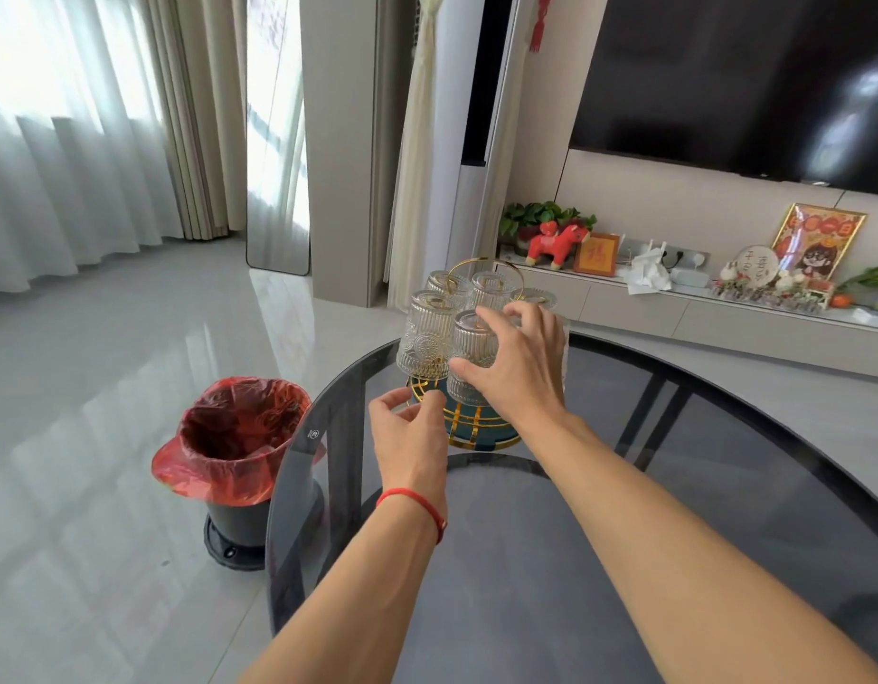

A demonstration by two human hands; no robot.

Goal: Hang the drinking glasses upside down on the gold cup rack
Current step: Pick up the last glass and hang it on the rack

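Glass in hand: my right hand wraps an upside-down ribbed drinking glass, thumb on the near wall, fingers over the upturned base and far side.
Where it is: at the near side of the gold cup rack, just beyond my left hand; I cannot tell whether it is fully seated on its peg.
How it handles: I judge it rigid, brittle and fairly weighty for its size. The ribbing should help my grip, though glass is slick, and a knock against a neighbour could chip it.
Where to hold: around the ribbed wall, mid-height, clear of the rim.
Left hand: my left hand is half open, fingers curled loosely, grasping nothing; its fingertips sit at the near-left rim of the rack's gold base, and I cannot say whether they touch it.
Other glasses: four more hang inverted beyond my right hand, packed close together.
Rack: it stands on the dark glass worktop, beyond both hands.
Stage: my guess is this is the last glass.
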